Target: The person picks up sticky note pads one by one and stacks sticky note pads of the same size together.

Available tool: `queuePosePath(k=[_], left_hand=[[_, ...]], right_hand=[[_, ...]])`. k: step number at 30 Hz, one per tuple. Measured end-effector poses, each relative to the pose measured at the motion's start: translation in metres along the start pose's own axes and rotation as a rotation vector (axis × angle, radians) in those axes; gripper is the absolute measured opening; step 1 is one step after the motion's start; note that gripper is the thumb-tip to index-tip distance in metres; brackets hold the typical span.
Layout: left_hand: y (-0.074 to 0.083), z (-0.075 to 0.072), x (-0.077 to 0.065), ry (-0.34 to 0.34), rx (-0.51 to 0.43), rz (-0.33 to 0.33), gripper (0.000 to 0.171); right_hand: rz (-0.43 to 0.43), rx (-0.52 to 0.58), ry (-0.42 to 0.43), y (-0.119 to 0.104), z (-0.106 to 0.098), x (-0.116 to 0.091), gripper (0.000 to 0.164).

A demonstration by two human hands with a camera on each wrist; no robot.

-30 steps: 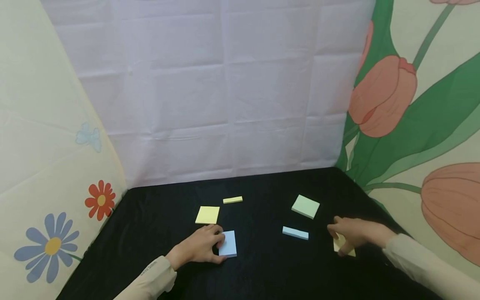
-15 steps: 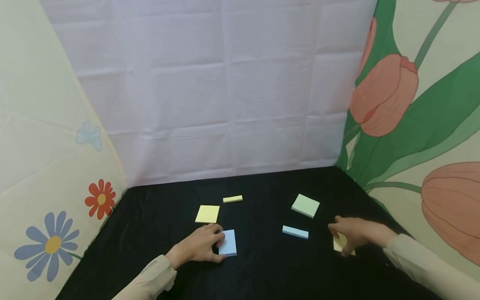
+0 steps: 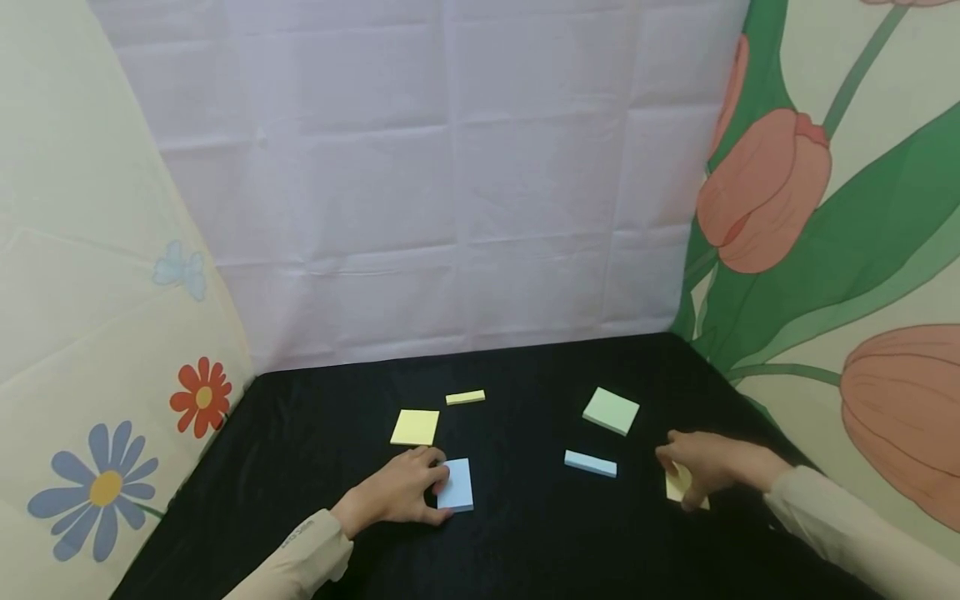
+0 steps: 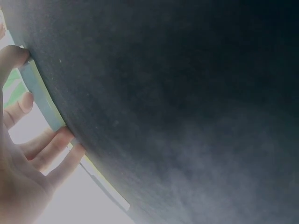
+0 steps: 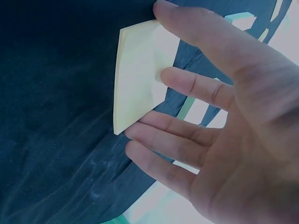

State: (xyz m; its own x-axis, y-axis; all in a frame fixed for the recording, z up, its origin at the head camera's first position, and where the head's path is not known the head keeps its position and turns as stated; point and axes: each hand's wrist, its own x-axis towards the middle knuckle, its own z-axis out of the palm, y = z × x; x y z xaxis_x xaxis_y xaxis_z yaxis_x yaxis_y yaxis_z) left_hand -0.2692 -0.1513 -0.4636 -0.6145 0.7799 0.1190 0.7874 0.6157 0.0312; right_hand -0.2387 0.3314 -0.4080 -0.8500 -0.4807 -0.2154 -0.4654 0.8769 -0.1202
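Note:
My left hand [image 3: 401, 490] grips a square light-blue sticky note pad [image 3: 459, 487] lying on the black cloth, thumb at its near edge and fingers at the far one. In the left wrist view that pad [image 4: 43, 99] appears edge-on between thumb and fingers. On the right, a pale yellow sticky note pad [image 3: 677, 485] is partly covered by my right hand [image 3: 712, 465]. Seen from the right wrist, the thumb meets one edge of this pad [image 5: 140, 74], the index fingertip touches its top, and other fingers lie at the opposite edge.
Behind the left hand lie a square yellow pad [image 3: 415, 427] and a narrow yellow strip pad [image 3: 466, 398]. A narrow blue strip pad [image 3: 591, 464] and a green pad [image 3: 611, 412] lie between the hands. A white cloth backdrop [image 3: 450, 183] borders the table's back.
The right thumb has shifted slightly to the right along the near side of the pale yellow pad. The left hand and all the pads stay in place.

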Motion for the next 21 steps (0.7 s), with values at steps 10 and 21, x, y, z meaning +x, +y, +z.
queuePosePath(k=[10,21], left_hand=[[0.0,-0.0009,0.0001,-0.01,-0.004,-0.008,0.038],[0.0014,-0.0013,-0.0012,0.012,-0.006,0.013,0.038]], right_hand=[[-0.025,0.002,0.018,0.0004,-0.0015,0.0005,0.043],[-0.011,-0.029,0.001,-0.0017,-0.0001,0.0028,0.036]])
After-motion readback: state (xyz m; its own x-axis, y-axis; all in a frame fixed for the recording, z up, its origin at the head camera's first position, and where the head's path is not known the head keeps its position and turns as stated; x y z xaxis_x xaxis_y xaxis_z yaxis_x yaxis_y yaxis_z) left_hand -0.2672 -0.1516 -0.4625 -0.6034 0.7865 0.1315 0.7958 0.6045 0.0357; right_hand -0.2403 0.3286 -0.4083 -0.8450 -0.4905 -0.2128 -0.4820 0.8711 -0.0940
